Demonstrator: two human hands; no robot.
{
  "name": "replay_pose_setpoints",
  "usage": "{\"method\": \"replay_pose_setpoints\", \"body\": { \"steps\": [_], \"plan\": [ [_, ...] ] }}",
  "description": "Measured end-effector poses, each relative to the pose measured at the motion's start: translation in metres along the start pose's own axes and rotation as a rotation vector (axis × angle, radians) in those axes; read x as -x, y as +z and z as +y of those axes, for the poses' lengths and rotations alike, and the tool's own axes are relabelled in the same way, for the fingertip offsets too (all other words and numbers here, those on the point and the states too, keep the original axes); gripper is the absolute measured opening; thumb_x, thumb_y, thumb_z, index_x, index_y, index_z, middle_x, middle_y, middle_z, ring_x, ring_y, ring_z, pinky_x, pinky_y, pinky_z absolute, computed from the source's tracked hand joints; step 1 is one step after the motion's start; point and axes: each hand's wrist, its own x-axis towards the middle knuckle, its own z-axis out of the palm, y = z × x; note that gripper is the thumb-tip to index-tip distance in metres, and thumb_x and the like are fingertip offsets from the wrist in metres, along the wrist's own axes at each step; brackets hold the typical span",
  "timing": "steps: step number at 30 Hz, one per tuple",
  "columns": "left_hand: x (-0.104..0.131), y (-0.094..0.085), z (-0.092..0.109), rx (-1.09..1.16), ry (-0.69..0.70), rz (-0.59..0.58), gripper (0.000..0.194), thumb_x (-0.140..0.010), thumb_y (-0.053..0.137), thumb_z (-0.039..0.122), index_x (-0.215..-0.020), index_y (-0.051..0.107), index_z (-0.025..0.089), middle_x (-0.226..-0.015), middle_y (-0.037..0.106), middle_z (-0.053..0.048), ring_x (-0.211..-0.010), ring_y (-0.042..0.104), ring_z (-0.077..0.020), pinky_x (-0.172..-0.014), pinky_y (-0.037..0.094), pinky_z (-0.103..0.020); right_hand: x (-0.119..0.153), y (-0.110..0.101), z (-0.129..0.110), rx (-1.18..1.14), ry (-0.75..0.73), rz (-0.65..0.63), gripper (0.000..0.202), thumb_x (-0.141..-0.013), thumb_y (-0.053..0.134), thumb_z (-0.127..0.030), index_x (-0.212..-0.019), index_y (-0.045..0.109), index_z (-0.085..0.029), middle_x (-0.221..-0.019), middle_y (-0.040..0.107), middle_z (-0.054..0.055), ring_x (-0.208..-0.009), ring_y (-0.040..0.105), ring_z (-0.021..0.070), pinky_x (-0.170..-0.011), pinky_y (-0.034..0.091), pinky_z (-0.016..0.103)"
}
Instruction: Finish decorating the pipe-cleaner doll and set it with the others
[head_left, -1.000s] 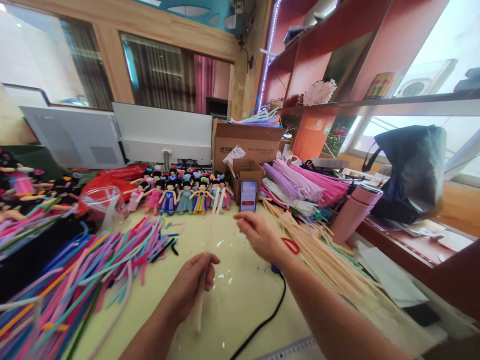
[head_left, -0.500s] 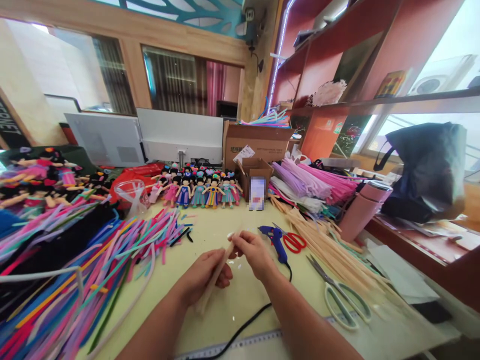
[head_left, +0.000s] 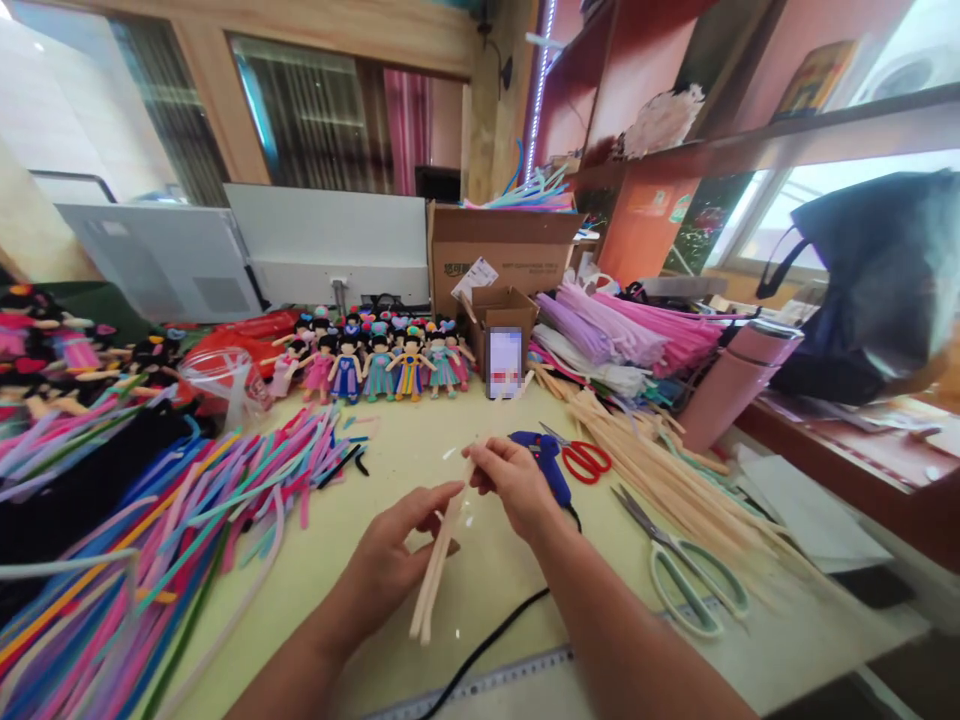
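Note:
Two beige fuzzy strips (head_left: 433,585), side by side, slant down toward me over the table's middle. My right hand (head_left: 510,480) pinches their upper end between thumb and fingers. My left hand (head_left: 401,545) is curled around them lower down, index finger stretched along the strips and thumb beside them. The lower ends hang free below my left hand. Just beyond my right hand lies a blue glue gun (head_left: 547,465), partly hidden by it, with its black cable (head_left: 495,632) running toward the front.
Red-handled scissors (head_left: 586,461), green-handled scissors (head_left: 694,580) and beige strips (head_left: 652,470) lie right. Coloured strips (head_left: 195,520) cover the left. Small dolls (head_left: 379,365) stand behind, beside a phone (head_left: 505,362) and a cardboard box (head_left: 510,240). A pink bottle (head_left: 739,385) stands right; a ruler (head_left: 517,675) lies in front.
The view has tilted down and shifted slightly. My left hand's fingers have loosened and extended along the strips, whose two lower ends now show apart and more clearly.

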Motion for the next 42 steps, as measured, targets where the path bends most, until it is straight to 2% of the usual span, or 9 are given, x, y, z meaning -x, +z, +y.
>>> {"method": "replay_pose_setpoints", "body": {
  "steps": [3, 9, 21, 27, 31, 33, 37, 40, 42],
  "plan": [
    [0.002, -0.001, 0.000, -0.098, 0.150, -0.030, 0.026, -0.074, 0.070, 0.024, -0.098, 0.075, 0.029, -0.086, 0.066, -0.005, -0.078, 0.061, -0.0182, -0.074, 0.048, -0.028, -0.001, 0.004, 0.006, 0.048, 0.027, -0.059, 0.027, -0.065, 0.068, -0.041, -0.070, 0.065, -0.015, -0.049, 0.054, -0.003, -0.047, 0.047, 0.0084, -0.048, 0.034, 0.022],
    [0.004, 0.001, 0.000, -0.176, 0.268, 0.031, 0.023, -0.074, 0.069, 0.024, -0.095, 0.077, 0.029, -0.078, 0.060, -0.005, -0.074, 0.058, -0.0182, -0.069, 0.048, -0.027, -0.001, 0.010, 0.017, 0.025, 0.064, -0.107, 0.030, -0.068, 0.067, -0.041, -0.079, 0.067, -0.013, -0.050, 0.053, -0.004, -0.047, 0.047, 0.0081, -0.049, 0.034, 0.022],
    [0.011, 0.008, 0.016, -0.088, 0.205, 0.076, 0.015, -0.074, 0.067, 0.022, -0.086, 0.077, 0.025, -0.077, 0.066, -0.008, -0.072, 0.061, -0.0201, -0.068, 0.049, -0.030, 0.006, 0.018, 0.020, 0.081, 0.127, -0.181, 0.026, -0.064, 0.068, -0.038, -0.074, 0.069, -0.014, -0.047, 0.050, -0.006, -0.045, 0.042, 0.0074, -0.047, 0.031, 0.022],
    [0.012, 0.005, 0.020, -0.040, 0.183, 0.079, 0.014, -0.077, 0.063, 0.023, -0.085, 0.074, 0.023, -0.077, 0.065, -0.007, -0.072, 0.059, -0.0193, -0.067, 0.047, -0.030, 0.008, 0.018, 0.022, 0.041, 0.135, -0.188, 0.031, -0.062, 0.069, -0.035, -0.084, 0.069, -0.014, -0.052, 0.054, -0.005, -0.047, 0.044, 0.0075, -0.048, 0.030, 0.022],
    [0.011, 0.001, 0.020, 0.044, 0.097, 0.037, 0.039, -0.071, 0.061, 0.014, -0.108, 0.066, 0.024, -0.083, 0.063, -0.003, -0.076, 0.056, -0.0173, -0.076, 0.046, -0.030, 0.009, 0.017, 0.021, -0.008, 0.165, -0.293, 0.028, -0.065, 0.069, -0.038, -0.077, 0.067, -0.013, -0.055, 0.057, -0.002, -0.049, 0.047, 0.0082, -0.049, 0.031, 0.022],
    [0.007, -0.003, 0.016, 0.144, 0.015, 0.099, 0.046, -0.068, 0.058, 0.013, -0.113, 0.060, 0.023, -0.087, 0.061, -0.003, -0.079, 0.055, -0.0170, -0.079, 0.045, -0.030, 0.011, 0.017, 0.018, -0.015, 0.188, -0.342, 0.028, -0.065, 0.069, -0.039, -0.073, 0.066, -0.013, -0.057, 0.058, -0.001, -0.049, 0.046, 0.0072, -0.049, 0.030, 0.021],
    [-0.005, -0.014, 0.002, 0.274, -0.234, 0.371, 0.031, -0.076, 0.056, 0.032, -0.104, 0.062, 0.019, -0.089, 0.061, -0.004, -0.074, 0.053, -0.0154, -0.069, 0.042, -0.027, 0.016, 0.019, 0.015, 0.119, 0.231, -0.391, 0.032, -0.063, 0.070, -0.040, -0.083, 0.070, -0.014, -0.058, 0.060, -0.002, -0.048, 0.046, 0.0071, -0.048, 0.030, 0.021],
    [-0.011, -0.023, -0.005, 0.347, -0.365, 0.350, 0.043, -0.078, 0.054, 0.050, -0.100, 0.068, 0.016, -0.093, 0.065, -0.007, -0.071, 0.051, -0.0153, -0.062, 0.039, -0.026, 0.020, 0.022, 0.018, 0.251, 0.245, -0.484, 0.032, -0.065, 0.067, -0.038, -0.087, 0.072, -0.014, -0.058, 0.060, -0.002, -0.048, 0.047, 0.0077, -0.047, 0.031, 0.021],
    [-0.012, -0.026, -0.006, 0.411, -0.370, 0.328, 0.048, -0.077, 0.056, 0.054, -0.099, 0.071, 0.015, -0.093, 0.066, -0.008, -0.071, 0.051, -0.0145, -0.059, 0.037, -0.025, 0.022, 0.023, 0.022, 0.312, 0.250, -0.519, 0.031, -0.067, 0.066, -0.037, -0.088, 0.072, -0.015, -0.058, 0.060, -0.002, -0.048, 0.047, 0.0081, -0.046, 0.031, 0.021]
  ]
}}
